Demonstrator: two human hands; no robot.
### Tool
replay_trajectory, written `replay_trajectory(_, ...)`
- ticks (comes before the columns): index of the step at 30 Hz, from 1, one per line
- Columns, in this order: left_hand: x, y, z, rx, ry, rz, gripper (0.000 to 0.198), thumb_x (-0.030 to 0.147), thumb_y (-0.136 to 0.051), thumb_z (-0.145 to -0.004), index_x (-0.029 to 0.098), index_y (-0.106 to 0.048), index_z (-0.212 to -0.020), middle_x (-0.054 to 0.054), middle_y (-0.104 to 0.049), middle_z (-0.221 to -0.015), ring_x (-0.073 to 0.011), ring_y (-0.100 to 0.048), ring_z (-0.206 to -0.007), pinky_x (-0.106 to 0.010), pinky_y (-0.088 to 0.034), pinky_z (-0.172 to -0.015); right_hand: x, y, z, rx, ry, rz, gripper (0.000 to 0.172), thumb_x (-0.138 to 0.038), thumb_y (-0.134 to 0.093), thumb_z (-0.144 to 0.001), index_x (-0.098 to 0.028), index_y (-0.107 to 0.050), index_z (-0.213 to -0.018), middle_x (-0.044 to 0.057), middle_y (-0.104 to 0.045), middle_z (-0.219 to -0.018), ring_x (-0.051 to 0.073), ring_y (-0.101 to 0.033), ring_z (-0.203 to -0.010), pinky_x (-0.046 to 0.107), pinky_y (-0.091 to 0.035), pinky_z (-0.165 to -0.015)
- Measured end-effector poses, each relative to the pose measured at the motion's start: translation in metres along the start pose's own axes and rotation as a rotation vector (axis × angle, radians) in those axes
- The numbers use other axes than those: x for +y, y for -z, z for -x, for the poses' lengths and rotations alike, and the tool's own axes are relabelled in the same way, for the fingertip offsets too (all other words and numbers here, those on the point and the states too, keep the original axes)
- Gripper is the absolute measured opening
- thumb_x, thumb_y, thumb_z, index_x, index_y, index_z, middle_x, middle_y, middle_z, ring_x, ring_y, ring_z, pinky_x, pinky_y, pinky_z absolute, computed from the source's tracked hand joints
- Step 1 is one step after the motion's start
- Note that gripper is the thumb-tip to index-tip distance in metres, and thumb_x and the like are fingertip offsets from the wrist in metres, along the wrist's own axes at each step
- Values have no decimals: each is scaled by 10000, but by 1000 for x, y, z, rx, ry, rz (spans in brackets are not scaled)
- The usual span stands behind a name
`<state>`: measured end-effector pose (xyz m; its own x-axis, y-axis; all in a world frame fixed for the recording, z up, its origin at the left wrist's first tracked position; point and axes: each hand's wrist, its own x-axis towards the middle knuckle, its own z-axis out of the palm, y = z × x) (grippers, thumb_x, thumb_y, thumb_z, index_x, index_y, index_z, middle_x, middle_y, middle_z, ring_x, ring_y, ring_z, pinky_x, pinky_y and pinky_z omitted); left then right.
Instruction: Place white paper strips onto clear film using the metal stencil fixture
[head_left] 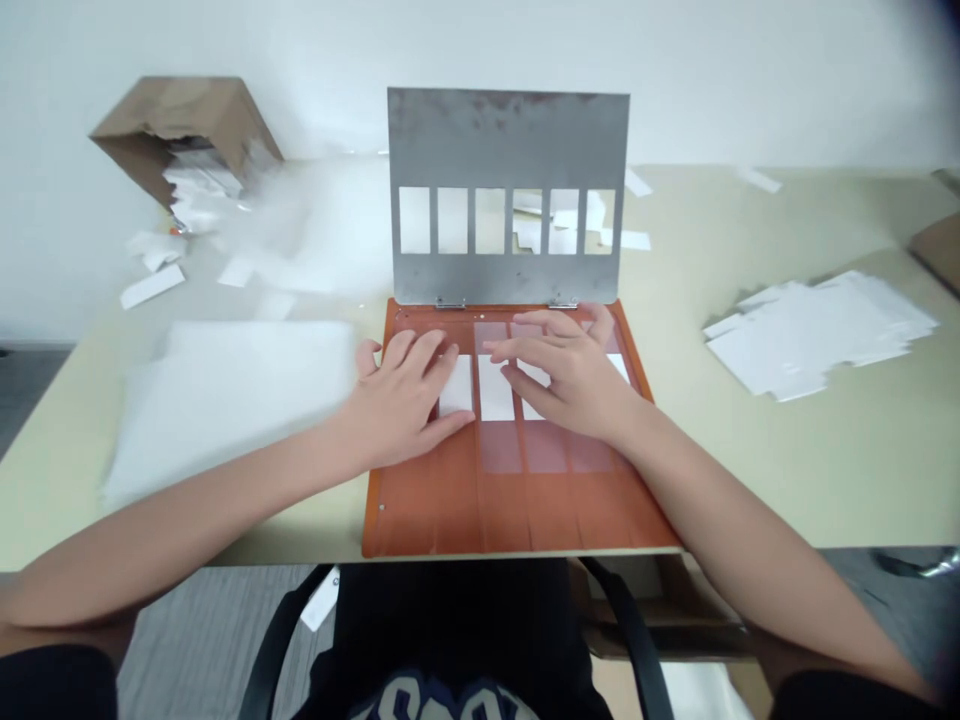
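Observation:
In front of me lies an orange-brown board (435, 510) with a hinged metal plate (506, 140) raised at its far edge; a row of rectangular windows is cut through the plate. White cards (496, 390) sit in a row across the board, over longer translucent strips (501, 447). My left hand (409, 395) rests palm down on the board's left side, fingers spread, around a white card (455, 387). Above the right-hand cards is my right hand (566, 370), fingers apart, covering part of them. Whether its fingertips press on a card is hard to tell.
Left of the board lies a stack of translucent sheets (240, 375). A cardboard box (191, 105) on its side spills white scraps at the back left. A pile of white cards (817, 335) lies on the right, and paper strips (637, 240) are scattered behind the plate.

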<state>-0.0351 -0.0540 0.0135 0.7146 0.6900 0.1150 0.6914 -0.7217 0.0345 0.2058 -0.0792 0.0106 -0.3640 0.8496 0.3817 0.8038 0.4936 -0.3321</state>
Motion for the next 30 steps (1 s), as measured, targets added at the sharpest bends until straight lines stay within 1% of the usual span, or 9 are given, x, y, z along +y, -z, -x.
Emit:
replay_trajectory(5,0,7,-9,-114,55,49,606,591,-566,-910,149,-575,-1324,-230,-484,-1452,-420,-434,-1269,-604,-320,-966,1,0,1,1,-9,-30,179,-216,-527,-967,-297,-670,-1039,-4,-790,-1014,285,-573,-1283,576,-133,-1082)
replay_trajectory(9,3,20,-13,-90,113,131,562,556,-665,-850,154,-576,-1233,-202,-512,-1421,-407,-460,-1251,-580,-335,-964,2,4,0,-10,-37,-98,173,-265,-519,-968,-296,-652,-1073,11,-775,-1062,276,-608,-1220,578,-147,-1085)
replay_trajectory(13,9,32,-15,-22,109,254,268,402,-567,-948,196,-590,-1118,-93,-698,-1115,-283,-612,-1037,-520,-337,-950,-5,12,-2,-35,-97,-258,195,-354,-540,-965,-296,-602,-1141,28,-750,-1162,259,-650,-1155,578,-171,-1109)
replay_trajectory(17,17,43,-20,81,41,463,163,348,-541,-968,242,-663,-991,17,-740,-883,-164,-664,-795,-407,-405,-921,-12,18,-1,-60,-130,-464,260,-417,-643,-916,-287,-581,-1133,0,-766,-1073,227,-703,-1061,568,-230,-1121)
replay_trajectory(21,26,46,-28,228,68,711,103,300,-651,-886,245,-704,-955,10,-752,-928,-128,-644,-705,-282,-487,-700,-12,26,-1,-10,-131,-712,242,-409,-701,-868,-254,-623,-1036,10,-741,-982,162,-704,-836,398,-496,-888)
replay_trajectory(23,30,45,-31,244,120,869,131,304,-699,-854,241,-701,-969,8,-735,-875,-110,-602,-621,-254,-481,-599,-10,31,-2,4,-140,-816,244,-378,-722,-853,-239,-633,-1034,-7,-714,-846,149,-682,-781,341,-522,-786)
replay_trajectory(25,35,42,-32,243,150,974,157,308,-717,-843,237,-692,-981,16,-707,-796,-100,-567,-568,-244,-475,-555,-8,38,-3,-5,-144,-860,240,-334,-729,-848,-224,-640,-1041,-32,-676,-746,144,-670,-758,330,-524,-777)
replay_trajectory(27,39,40,-32,252,157,1001,181,303,-713,-849,236,-684,-1015,25,-686,-737,-97,-557,-552,-243,-482,-553,-5,44,-4,-20,-139,-853,218,-305,-718,-855,-211,-650,-1039,-33,-670,-737,142,-662,-754,330,-520,-772)
replay_trajectory(30,43,36,-29,257,159,990,269,297,-696,-868,247,-656,-1129,-2,-731,-866,-106,-627,-629,-254,-544,-627,4,57,-1,-26,-122,-742,172,-303,-703,-864,-207,-675,-1004,-6,-703,-800,146,-649,-761,327,-509,-746)
